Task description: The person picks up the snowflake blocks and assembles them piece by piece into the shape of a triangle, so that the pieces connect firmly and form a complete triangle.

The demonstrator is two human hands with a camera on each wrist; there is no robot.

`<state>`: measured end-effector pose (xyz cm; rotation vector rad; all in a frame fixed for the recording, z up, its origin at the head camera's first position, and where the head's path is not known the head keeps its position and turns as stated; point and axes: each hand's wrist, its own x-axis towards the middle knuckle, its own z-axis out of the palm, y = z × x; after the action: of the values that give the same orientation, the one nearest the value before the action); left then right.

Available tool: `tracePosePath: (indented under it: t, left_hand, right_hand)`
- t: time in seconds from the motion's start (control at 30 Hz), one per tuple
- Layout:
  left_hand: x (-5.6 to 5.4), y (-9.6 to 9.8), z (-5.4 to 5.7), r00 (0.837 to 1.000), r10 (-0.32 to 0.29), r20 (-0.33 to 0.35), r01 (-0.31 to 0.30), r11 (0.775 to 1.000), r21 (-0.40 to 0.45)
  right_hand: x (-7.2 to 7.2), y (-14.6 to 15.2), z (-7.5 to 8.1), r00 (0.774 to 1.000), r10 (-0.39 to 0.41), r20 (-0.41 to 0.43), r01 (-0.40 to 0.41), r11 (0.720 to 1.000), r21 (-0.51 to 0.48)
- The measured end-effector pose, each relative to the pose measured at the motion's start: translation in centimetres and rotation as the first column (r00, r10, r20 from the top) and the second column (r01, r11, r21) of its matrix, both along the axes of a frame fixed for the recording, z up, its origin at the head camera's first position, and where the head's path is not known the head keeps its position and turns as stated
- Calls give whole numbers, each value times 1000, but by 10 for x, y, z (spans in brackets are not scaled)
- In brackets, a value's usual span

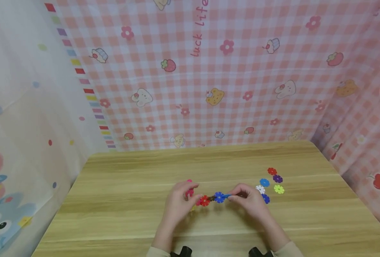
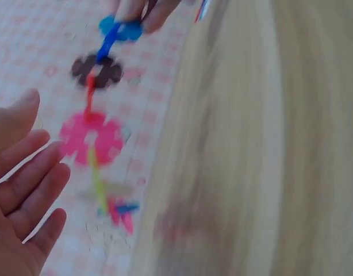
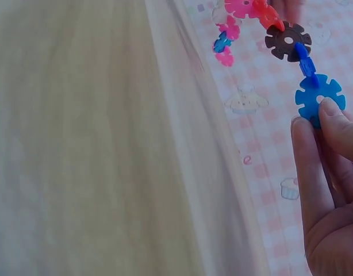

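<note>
A chain of notched plastic snowflake discs hangs above the table. My right hand (image 1: 252, 203) pinches the light blue disc (image 3: 309, 96) at its end between thumb and fingers. From there it runs through a dark blue disc (image 1: 219, 197), a brown disc (image 3: 278, 43), a red disc (image 1: 204, 200) and a pink disc (image 2: 107, 138). Farther along, a yellow disc (image 2: 98, 187) and more pink and blue pieces dangle, blurred in the left wrist view. Beside the pink disc my left hand (image 1: 178, 198) is spread, its fingers loosely extended, gripping nothing.
Several loose discs lie on the wooden table (image 1: 128, 200) to the right: red (image 1: 272, 171), purple (image 1: 278, 179), light blue (image 1: 264, 182), yellow-green (image 1: 279, 189), white (image 1: 260, 189) and dark blue (image 1: 266, 198). A pink checked cloth (image 1: 183, 85) hangs behind the table.
</note>
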<state>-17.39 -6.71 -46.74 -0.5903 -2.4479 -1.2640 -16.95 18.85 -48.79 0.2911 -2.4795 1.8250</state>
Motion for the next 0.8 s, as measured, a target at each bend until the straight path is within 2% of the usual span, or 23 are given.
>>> tracePosePath:
  t: [0.1, 0.2, 0.43, 0.67, 0.73, 0.8]
  left_hand:
    - [-3, -11, -2, 996, 58, 71, -61, 998, 34]
    - [-8, -20, -8, 986, 79, 146, -91, 993, 79]
    - [-14, -26, -18, 951, 36, 308, -108, 969, 222]
    - [-12, -26, -18, 920, -1, 391, -107, 961, 255]
    - [-11, -26, -17, 916, 0, 401, -112, 960, 256]
    - [-11, -24, -16, 920, 7, 392, -117, 959, 257]
  right_hand:
    - [1, 4, 0, 1000, -11, -6, 11, 1000, -1]
    - [2, 9, -1, 1000, -5, -13, 5, 1000, -6]
    - [0, 18, -9, 998, 36, -52, -38, 999, -35]
    - [-1, 21, -10, 982, 152, -114, -158, 987, -42]
    - [-1, 20, -9, 978, 179, -104, -184, 982, -35]
    - [-1, 19, -10, 974, 203, -97, -207, 978, -30]
